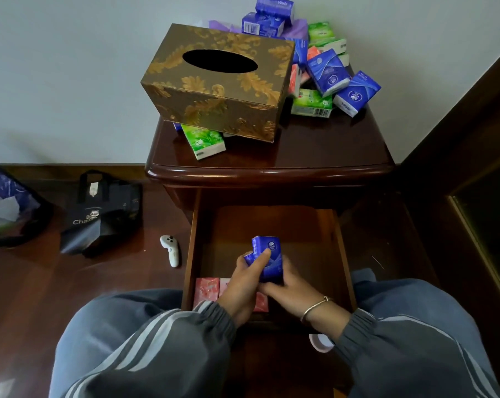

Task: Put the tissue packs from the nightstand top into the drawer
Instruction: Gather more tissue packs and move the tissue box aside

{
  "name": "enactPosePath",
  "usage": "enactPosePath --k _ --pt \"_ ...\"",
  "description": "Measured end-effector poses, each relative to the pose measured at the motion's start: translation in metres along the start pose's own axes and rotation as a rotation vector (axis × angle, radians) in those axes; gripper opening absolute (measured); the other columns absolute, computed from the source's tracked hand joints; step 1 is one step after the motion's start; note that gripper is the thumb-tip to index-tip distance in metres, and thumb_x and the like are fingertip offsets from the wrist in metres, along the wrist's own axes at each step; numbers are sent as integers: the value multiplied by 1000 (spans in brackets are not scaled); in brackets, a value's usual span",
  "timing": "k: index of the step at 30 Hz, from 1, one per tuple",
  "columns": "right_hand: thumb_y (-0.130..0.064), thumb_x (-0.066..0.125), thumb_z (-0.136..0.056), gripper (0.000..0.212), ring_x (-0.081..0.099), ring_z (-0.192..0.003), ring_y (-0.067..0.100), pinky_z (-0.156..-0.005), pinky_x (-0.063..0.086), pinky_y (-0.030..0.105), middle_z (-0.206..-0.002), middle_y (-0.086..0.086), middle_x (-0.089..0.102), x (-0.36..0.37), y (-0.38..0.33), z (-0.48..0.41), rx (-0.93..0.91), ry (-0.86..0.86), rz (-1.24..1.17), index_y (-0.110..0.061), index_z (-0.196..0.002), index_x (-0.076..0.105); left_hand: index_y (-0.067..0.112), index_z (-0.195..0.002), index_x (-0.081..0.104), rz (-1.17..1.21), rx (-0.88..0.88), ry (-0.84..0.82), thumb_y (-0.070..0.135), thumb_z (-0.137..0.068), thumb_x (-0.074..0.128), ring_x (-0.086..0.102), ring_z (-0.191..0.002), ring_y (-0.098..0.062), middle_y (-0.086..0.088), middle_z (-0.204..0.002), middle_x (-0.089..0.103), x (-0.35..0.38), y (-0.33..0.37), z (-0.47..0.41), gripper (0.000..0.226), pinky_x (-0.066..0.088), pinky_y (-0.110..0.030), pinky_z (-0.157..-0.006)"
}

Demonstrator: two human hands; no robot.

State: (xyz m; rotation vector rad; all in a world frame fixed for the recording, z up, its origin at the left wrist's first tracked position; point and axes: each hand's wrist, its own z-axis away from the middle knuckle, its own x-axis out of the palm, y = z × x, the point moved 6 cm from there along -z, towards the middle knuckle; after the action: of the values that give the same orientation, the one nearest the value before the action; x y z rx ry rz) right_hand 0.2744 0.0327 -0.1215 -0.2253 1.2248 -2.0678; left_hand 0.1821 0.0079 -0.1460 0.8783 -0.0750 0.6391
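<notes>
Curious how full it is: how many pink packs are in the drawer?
3 pink packs: one in the drawer's near left corner, one beside it, one between the left hand and right hand. Hands may hide more.

blue tissue pack (pixel 267 258), gold-leaf brown tissue box (pixel 217 81)

A brown tissue box (pixel 217 81) with gold leaf patterning is sitting tilted, its oval opening showing dark, in front of a pale wall (pixel 56 67). On the dark wooden floor (pixel 27 282), a black tote bag (pixel 105 214) is lying slumped, a white controller (pixel 171 249) is lying near it, and a bin (pixel 10 208) holding crumpled paper is standing at the left edge.
</notes>
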Motion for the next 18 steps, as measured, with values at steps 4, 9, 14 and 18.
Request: enactPosePath --k 4,9,14,18 --pt "-36 59 -89 37 59 -103 9 -88 45 21 -117 -3 63 -22 2 -1 128 36 -129 -25 -123 53 6 -125 53 -45 -87 -99 24 -89 63 69 -90 -18 -11 -108 70 -9 5 0 41 56 -32 -71" --pt "-29 73 -78 47 64 -105 18 -94 51 35 -114 1 66 -23 17 -9 243 -75 -263 -19 -121 55 6 -130 51 -81 -201 -291 25 -85 66 60 -117 -29 -16 -127 63 -18 9 5 51 49 -45 -100" --pt "-15 74 -77 29 68 -91 15 -80 56 33 -95 -1 73 -40 29 -18 327 -57 -332 -20 -104 64 12 -140 43 -681 127 19 37 -86 65 58 -109 -15 -4 -122 59 -45 39 -1 63 47 -20 -80" --pt "-18 75 -76 23 59 -75 11 -58 46 22 -85 -3 64 -54 54 -19 482 62 44 -20 -89 56 9 -139 44 -972 313 622 23 -92 57 45 -123 -34 -19 -135 45 -107 66 3 51 37 -41 -102"
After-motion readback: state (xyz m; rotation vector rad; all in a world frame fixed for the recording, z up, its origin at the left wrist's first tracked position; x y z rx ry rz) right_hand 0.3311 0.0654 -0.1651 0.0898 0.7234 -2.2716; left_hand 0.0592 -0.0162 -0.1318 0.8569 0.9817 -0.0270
